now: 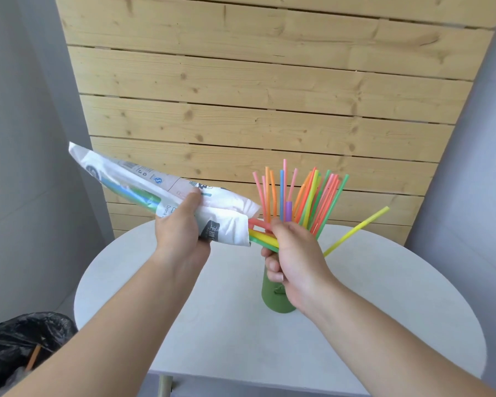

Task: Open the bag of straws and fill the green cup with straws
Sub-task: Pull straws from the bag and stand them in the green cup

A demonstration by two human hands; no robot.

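Observation:
My left hand point(181, 224) grips the white printed bag of straws point(143, 187), held in the air and slanting up to the left. A few straws point(262, 233) stick out of its open lower end. My right hand point(292, 253) pinches those straw ends just above the green cup point(274, 296). The cup stands upright on the round white table point(226, 325), partly hidden by my right hand. Several coloured straws point(307, 196) fan up out of the cup. One yellow straw point(358, 230) leans far out to the right.
A bin lined with a black bag point(20, 345) stands at the lower left beside the table. A wooden plank wall point(255, 96) rises right behind the table, with grey walls on both sides.

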